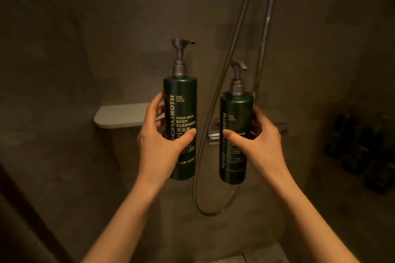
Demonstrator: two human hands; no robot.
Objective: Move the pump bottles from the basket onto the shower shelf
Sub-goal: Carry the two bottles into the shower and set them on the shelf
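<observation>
Two dark green pump bottles are held upright in the air inside a dim shower stall, neither yet set down. The taller-looking bottle [180, 126], labelled body cleanser, sits in the left hand [162, 141], fingers wrapped behind it and thumb across the label. The second bottle [235, 134] is gripped the same way by the right hand [259, 141], a little lower. Both pump heads stand at the top, spouts turned to the right.

The pale shower shelf [119, 116] juts from the wall just behind and left of the left-hand bottle, its top bare where visible. The shower hose [213, 100] loops down between the two bottles, near a metal fitting [213, 134] on the wall.

Placing the left bottle first looks the sound course: lift its base over the shelf lip, lower it flat, push it well back, then bring the right bottle across in front of the hose without snagging it. The basket is not in view; dark shapes low at right [361, 147] are too murky to identify.
</observation>
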